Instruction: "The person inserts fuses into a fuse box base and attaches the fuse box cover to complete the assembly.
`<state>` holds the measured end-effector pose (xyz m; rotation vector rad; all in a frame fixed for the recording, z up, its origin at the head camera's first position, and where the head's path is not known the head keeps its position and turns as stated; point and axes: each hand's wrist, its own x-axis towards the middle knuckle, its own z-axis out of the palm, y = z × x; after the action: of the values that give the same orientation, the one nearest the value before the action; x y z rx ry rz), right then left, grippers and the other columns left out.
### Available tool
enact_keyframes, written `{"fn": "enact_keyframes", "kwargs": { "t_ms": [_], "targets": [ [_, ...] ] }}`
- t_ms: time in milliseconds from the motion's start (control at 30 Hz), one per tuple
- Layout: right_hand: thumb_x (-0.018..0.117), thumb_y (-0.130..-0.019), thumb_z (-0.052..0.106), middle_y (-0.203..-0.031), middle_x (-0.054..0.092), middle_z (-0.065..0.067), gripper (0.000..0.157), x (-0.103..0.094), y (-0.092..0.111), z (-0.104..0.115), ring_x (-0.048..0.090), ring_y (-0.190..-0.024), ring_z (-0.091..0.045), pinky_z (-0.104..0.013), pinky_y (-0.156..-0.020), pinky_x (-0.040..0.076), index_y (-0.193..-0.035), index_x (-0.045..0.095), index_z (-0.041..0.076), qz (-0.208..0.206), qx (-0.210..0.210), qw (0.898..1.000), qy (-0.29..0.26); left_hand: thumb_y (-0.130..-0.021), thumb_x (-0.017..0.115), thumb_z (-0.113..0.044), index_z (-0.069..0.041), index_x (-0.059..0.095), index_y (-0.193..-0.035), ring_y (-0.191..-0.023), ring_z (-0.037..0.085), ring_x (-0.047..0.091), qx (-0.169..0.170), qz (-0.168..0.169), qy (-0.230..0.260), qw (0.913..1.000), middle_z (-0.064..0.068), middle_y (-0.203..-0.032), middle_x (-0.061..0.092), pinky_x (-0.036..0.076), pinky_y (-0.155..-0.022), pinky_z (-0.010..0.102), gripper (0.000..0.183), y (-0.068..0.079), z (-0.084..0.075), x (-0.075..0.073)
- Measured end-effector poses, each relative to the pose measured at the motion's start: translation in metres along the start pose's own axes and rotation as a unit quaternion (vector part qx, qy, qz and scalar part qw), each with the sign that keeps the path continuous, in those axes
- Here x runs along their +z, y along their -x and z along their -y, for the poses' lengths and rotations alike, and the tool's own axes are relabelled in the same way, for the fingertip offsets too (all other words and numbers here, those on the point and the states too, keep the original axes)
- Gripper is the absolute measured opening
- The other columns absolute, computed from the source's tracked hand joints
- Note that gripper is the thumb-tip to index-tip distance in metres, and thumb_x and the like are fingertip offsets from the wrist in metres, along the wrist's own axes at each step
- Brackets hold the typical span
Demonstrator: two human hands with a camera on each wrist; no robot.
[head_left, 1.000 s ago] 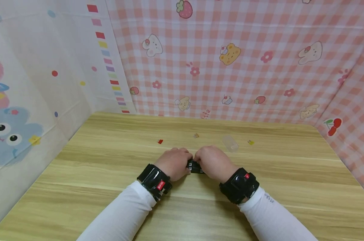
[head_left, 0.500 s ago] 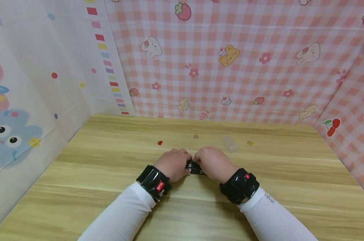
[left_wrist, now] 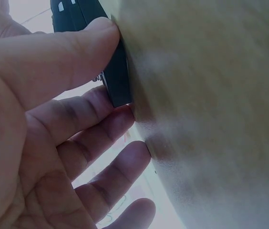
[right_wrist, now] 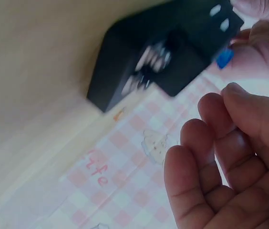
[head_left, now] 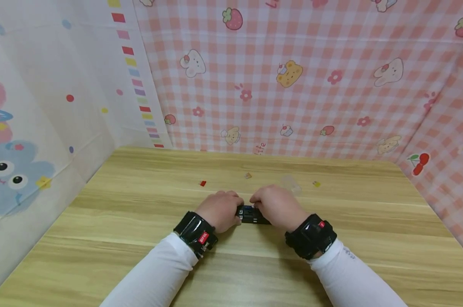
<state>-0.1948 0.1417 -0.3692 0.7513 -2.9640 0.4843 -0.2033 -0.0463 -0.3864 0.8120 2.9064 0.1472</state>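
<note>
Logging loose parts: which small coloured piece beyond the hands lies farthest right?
The yellow piece, alone right of the clear plastic item; the red piece and orange piece lie left of it.

Black box (head_left: 249, 217): long and narrow, with little white marks and shiny metal bits near 1 end.
How it sits: on the wooden table (head_left: 231, 273), stretched side to side.
Left end: pinched by the left hand (head_left: 219, 210).
Blue piece (right_wrist: 225, 58): 1 tiny bit at the box's far edge, partly hidden.
</note>
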Motion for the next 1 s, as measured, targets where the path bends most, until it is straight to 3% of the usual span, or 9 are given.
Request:
{"fn": "enact_keyframes", "kwargs": {
  "t_ms": [333, 1000],
  "targets": [
    [0.070, -0.100, 0.009, -0.108, 0.081, -0.008, 0.016, -0.018, 0.005, -0.026, 0.075, -0.105, -0.026, -0.046, -0.094, 0.060, -0.110, 0.082, 0.007, -0.032, 0.025, 0.999, 0.017, -0.094, 0.079, -0.035, -0.014, 0.068, -0.140, -0.128, 0.030, 0.062, -0.010, 0.008, 0.012, 0.9998, 0.005, -0.145, 0.065, 0.051, -0.109, 0.047, 0.052, 0.000, 0.000, 0.000],
    [0.066, -0.101, 0.004, -0.123, 0.075, -0.022, 0.023, -0.056, 0.015, -0.100, 0.070, -0.116, -0.041, -0.057, -0.100, 0.055, -0.121, 0.076, 0.000, -0.026, 0.107, 0.993, 0.036, -0.095, 0.078, -0.038, -0.014, 0.065, -0.143, -0.131, 0.031, 0.060, -0.011, 0.014, 0.004, 0.9998, 0.006, -0.149, 0.063, 0.050, -0.111, 0.048, 0.055, 0.001, -0.002, -0.001]
  ]
}}
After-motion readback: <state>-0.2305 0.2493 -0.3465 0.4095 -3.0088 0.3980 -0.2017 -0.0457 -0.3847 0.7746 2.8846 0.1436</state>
